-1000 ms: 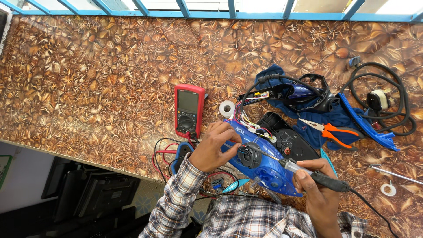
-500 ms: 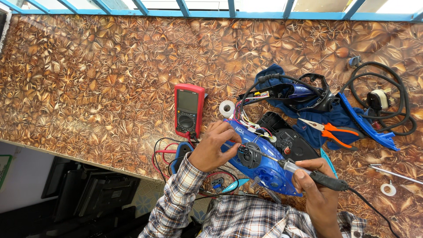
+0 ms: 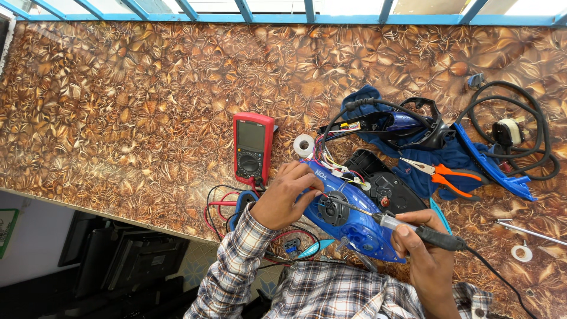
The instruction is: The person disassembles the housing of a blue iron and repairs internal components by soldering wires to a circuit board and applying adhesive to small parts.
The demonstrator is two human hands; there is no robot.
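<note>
Near the desk's (image 3: 118, 118) front edge, the left hand (image 3: 283, 201) grips the left end of a blue opened appliance shell (image 3: 348, 218), steadying it. The right hand (image 3: 428, 260) is closed around a black-handled soldering iron (image 3: 413, 229), its tip touching the shell's round black part. A red multimeter (image 3: 253, 147) lies just left, orange-handled pliers (image 3: 440, 172) farther right.
</note>
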